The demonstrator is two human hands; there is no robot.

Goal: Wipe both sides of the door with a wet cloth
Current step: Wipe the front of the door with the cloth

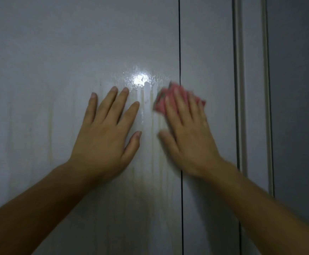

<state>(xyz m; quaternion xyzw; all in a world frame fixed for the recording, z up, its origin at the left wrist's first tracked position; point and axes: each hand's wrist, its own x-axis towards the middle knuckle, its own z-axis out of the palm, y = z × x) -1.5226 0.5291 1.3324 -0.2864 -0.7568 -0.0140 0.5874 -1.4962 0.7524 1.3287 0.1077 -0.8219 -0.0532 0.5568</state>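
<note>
left hand (105, 133): flat, fingers spread, resting on door (58, 52), frame centre
right hand (188, 138): blurred, straight fingers pressing cloth (160, 103)
cloth: pink, under right fingertips, right of left hand

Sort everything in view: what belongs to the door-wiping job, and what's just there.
In the job: door, wet and streaked; pink cloth; right hand pressing the cloth to the door; left hand flat on the door.
Just there: neighbouring panel; vertical trim strips.
</note>
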